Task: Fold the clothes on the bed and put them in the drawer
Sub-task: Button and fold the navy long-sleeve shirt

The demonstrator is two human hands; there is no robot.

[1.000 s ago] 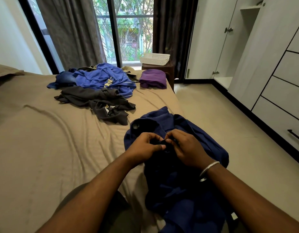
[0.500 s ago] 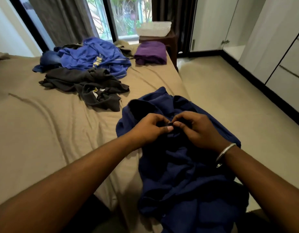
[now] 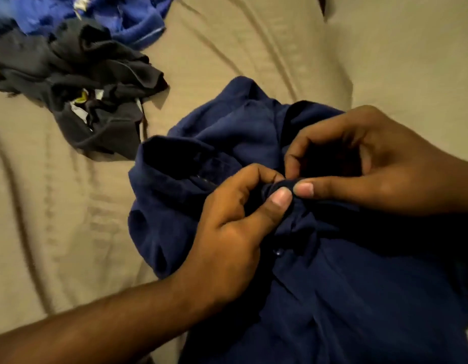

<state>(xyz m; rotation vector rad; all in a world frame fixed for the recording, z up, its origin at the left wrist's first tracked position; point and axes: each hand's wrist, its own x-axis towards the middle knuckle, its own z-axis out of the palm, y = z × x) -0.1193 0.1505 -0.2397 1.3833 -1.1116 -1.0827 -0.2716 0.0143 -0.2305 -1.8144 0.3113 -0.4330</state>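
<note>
A crumpled navy blue buttoned shirt lies on the tan bed sheet in front of me. My left hand pinches a fold of the shirt's front between thumb and fingers, just below the collar. My right hand pinches the same fold from the other side, thumb tip almost touching my left thumb. A small button shows on the placket below my hands.
A dark grey garment lies heaped at the upper left of the bed. Behind it, a bright blue garment reaches the top edge of the view. Wrinkled sheet surrounds the clothes.
The view has tilted down and closed in on my hands; window, wardrobe and floor have left the frame. Both hands still pinch the navy shirt at the same spot.
</note>
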